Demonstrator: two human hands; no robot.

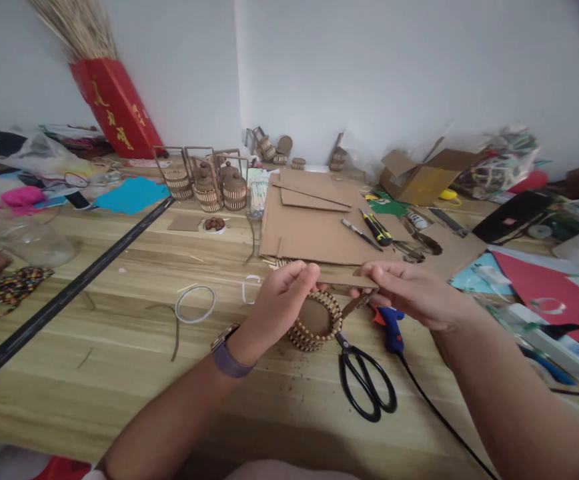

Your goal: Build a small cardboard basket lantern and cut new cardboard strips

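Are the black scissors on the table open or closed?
Closed, as far as I can tell. The black scissors lie flat on the wooden table, their two handle loops touching side by side; the blade tips are hidden near the cardboard basket.

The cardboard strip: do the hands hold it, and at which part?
Yes. Left hand pinches one end of the cardboard strip, right hand the other.

A thin, flat strip of brown cardboard [348, 283] lies level, stretched crosswise and pinched at each end. Just beneath it a small round cardboard basket [316, 321] sits on the bench [119, 347], its wall ringed with short pale upright slats and its brown round inside tipped toward the camera.
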